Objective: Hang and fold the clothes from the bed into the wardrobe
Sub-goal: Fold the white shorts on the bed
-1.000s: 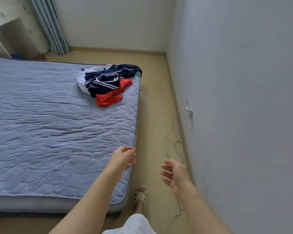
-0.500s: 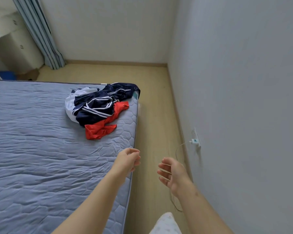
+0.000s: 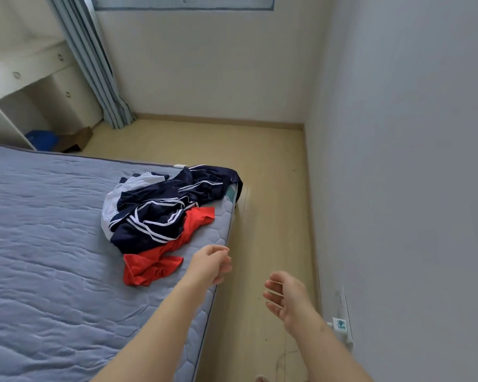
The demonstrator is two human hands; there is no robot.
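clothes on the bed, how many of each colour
red garment: 1
white garment: 1
navy white-striped clothing: 1 bunched heap; cannot tell if it is more than one piece
total: 3, at least

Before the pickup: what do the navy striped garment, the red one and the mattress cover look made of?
Navy striped garment: probably slick synthetic sportswear fabric; faint sheen on its folds. Red garment: thin, soft cloth, crumpled in fine creases; fibre unclear. Mattress cover: matte quilted grey-blue textile, stitched in hexagons.
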